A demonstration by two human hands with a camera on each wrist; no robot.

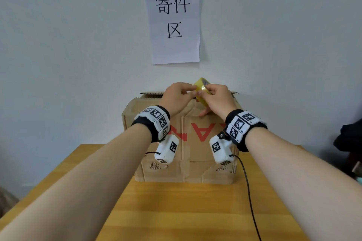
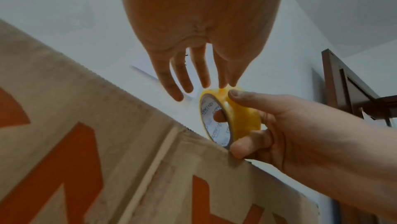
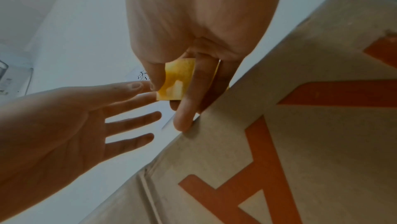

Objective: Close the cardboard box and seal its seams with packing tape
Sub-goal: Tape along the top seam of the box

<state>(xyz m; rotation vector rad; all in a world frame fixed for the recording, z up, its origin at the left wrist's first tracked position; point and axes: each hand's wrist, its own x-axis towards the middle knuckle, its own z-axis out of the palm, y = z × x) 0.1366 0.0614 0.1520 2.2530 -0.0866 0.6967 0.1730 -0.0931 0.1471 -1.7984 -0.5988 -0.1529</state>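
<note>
A brown cardboard box [image 1: 186,170] with red letters stands on the wooden table [image 1: 176,211], against the wall. Its top flaps lie down, and a back flap edge [image 1: 152,93] shows behind. Above the box's front top edge, my right hand [image 1: 217,100] grips a yellow tape roll [image 1: 202,84] upright, with a finger through its core [image 2: 219,117]. My left hand [image 1: 193,91] pinches the top rim of the roll [image 2: 242,117] with thumb and index tip, the other fingers held straight. In the right wrist view the left hand [image 3: 64,125] reaches the roll [image 3: 176,80] from the left.
A white paper sign [image 1: 174,21] with black characters hangs on the wall above the box. A black cable [image 1: 248,191] runs across the table from the right wrist camera. A dark object [image 1: 350,139] sits at the right edge, and a brown door frame [image 2: 343,92] stands further right.
</note>
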